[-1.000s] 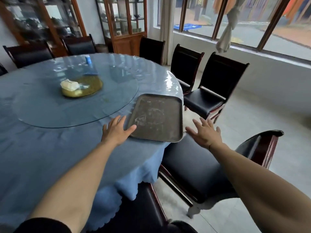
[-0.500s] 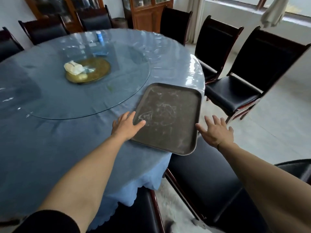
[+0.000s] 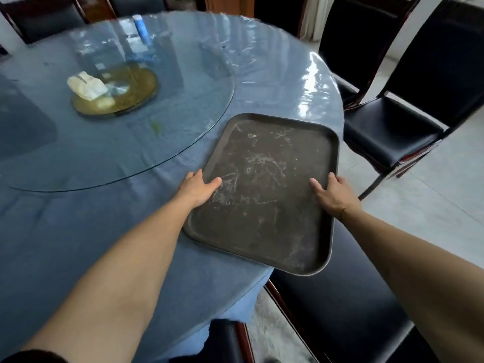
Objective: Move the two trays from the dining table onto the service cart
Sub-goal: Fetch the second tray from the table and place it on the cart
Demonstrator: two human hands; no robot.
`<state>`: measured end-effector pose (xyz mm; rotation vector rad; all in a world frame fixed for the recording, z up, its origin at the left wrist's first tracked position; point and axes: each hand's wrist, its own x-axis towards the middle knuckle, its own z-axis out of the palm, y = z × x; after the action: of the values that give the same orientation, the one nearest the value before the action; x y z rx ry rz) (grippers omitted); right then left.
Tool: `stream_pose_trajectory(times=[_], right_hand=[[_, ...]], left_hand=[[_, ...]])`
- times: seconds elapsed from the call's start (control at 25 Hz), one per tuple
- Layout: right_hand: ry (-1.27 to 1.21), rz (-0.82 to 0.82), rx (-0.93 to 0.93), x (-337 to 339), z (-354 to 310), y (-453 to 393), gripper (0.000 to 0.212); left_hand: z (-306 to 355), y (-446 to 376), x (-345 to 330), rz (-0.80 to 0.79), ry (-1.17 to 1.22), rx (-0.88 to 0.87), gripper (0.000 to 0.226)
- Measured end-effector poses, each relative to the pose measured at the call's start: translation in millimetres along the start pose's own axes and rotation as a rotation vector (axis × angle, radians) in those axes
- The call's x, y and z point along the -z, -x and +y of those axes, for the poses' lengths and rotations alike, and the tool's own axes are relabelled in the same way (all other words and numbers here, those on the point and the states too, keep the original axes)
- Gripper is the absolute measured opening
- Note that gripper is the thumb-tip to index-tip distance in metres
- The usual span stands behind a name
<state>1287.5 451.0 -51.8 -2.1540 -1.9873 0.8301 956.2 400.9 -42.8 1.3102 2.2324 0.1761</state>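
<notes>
A dark brown rectangular tray [image 3: 264,195], scuffed with pale marks, lies at the near right edge of the round dining table [image 3: 78,231], its near right corner jutting past the blue cloth. My left hand [image 3: 197,188] grips the tray's left rim, thumb on top of the tray floor. My right hand [image 3: 334,195] grips the right rim, thumb lying on the tray surface, fingers hidden under the edge. Only one tray is in view. No service cart is in sight.
A glass turntable [image 3: 183,106] covers the table's middle, carrying a yellowish plate [image 3: 131,93] with a white packet [image 3: 86,86] and a blue bottle [image 3: 141,28]. Black chairs stand at the right [image 3: 387,127] and just below the tray [image 3: 340,310]. Grey tiled floor lies to the right.
Both hands have closed onto the tray's side rims; the right hand came in from open air beside it. My head has dropped closer, so the tray fills more of the view.
</notes>
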Motion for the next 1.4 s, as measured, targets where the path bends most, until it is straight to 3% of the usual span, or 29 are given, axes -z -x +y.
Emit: stream_pose_trajectory(times=[0.2, 0.44, 0.6, 0.84, 1.04, 1.2, 1.4], right_hand=[[-0.263, 0.054, -0.166, -7.9, -0.2, -32.5, 0.08], [-0.849, -0.205, -0.446, 13.5, -4.5, -50.7, 0.079], [-0.86, -0.277, -0.512, 27.8, -3.3, -46.4, 0.085], [-0.901, -0.25, -0.491, 56.0, -5.5, -20.1, 0.069], [-0.939, -0.15, -0.403, 104.3, -23.0, 22.9, 0.071], [-0.973, -0.158, -0.383, 149.5, -43.2, 77.2, 0.071], [-0.942, -0.12, -0.375, 193.5, -54.7, 161.3, 0.083]], left_hand=[[14.0, -35.9, -4.2, -0.01, 0.096, 0.092, 0.085], [30.8, -48.7, -0.4, -0.107, 0.104, 0.252, 0.095], [32.5, -50.2, 10.0, -0.231, 0.219, 0.299, 0.099], [27.4, -12.7, 23.4, -0.3, 0.384, 0.325, 0.099], [37.7, 26.1, 61.3, -0.193, 0.575, 0.321, 0.103], [48.4, 74.2, 105.8, -0.226, 0.576, 0.27, 0.111], [54.9, 142.0, 163.2, -0.275, 0.588, 0.181, 0.094]])
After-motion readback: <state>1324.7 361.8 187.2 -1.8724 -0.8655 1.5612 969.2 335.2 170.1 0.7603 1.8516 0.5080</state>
